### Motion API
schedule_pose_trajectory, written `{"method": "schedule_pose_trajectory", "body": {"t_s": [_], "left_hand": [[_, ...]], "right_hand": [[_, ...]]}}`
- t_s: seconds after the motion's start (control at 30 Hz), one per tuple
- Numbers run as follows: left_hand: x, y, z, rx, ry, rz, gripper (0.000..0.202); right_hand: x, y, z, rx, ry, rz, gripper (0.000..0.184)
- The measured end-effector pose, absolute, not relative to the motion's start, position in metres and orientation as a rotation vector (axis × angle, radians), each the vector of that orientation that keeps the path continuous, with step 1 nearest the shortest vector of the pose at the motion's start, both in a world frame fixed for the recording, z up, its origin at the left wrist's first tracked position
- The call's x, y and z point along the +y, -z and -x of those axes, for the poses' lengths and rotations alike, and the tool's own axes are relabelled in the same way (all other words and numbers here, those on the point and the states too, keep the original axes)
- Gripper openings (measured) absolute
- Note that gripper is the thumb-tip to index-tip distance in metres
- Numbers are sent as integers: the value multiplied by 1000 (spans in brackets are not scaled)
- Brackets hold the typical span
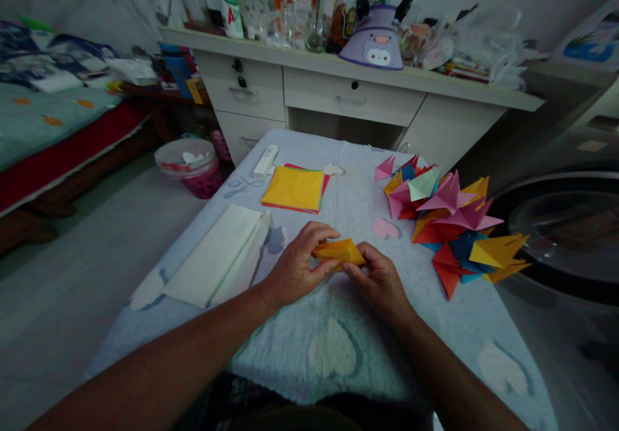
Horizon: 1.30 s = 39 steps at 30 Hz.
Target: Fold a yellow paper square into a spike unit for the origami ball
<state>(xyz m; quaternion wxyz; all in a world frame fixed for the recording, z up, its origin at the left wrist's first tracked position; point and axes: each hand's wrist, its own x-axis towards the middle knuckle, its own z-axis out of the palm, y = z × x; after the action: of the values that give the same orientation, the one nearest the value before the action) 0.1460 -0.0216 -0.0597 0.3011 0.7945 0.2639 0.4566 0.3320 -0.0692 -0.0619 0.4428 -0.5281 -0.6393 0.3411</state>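
Observation:
Between my two hands is a piece of folded yellow origami paper (342, 250), held above the cloth-covered table (333, 315). My left hand (305, 258) pinches its left end between thumb and fingers. At its right end my right hand (380, 276) grips it the same way, thumb toward me. Beyond my hands lies a stack of square paper (293, 188), yellow on top with red and green edges showing. On the right side of the table is a heap of folded paper pieces (449, 224) in pink, red, yellow, blue and pale green.
A white paper packet (217, 253) lies left of my hands, and a small white box (265, 161) sits behind it. A pink bin (193, 166) stands on the floor. Behind the table is a cluttered white desk (338, 89); a washing machine (570, 224) is at right.

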Motion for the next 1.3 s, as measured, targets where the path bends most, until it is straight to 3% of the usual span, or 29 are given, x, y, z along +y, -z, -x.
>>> {"method": "schedule_pose_trajectory", "body": {"t_s": [0.6, 0.77, 0.97, 1.23, 1.3], "left_hand": [[-21, 59, -144, 639, -1109, -2152, 26], [-20, 60, -145, 671, -1097, -2129, 34], [-18, 59, -145, 715, -963, -2001, 10], [-17, 54, -147, 763, -921, -1890, 8], [-17, 55, -146, 792, -930, -1811, 9]], "right_hand": [[-70, 63, -333, -1663, -802, 1299, 9], [-71, 62, -332, -1665, -812, 1261, 8], [-71, 65, -335, -1596, -883, 1281, 7], [-71, 66, -334, -1486, -987, 1248, 11], [-70, 69, -333, -1419, -1005, 1197, 22]]}}
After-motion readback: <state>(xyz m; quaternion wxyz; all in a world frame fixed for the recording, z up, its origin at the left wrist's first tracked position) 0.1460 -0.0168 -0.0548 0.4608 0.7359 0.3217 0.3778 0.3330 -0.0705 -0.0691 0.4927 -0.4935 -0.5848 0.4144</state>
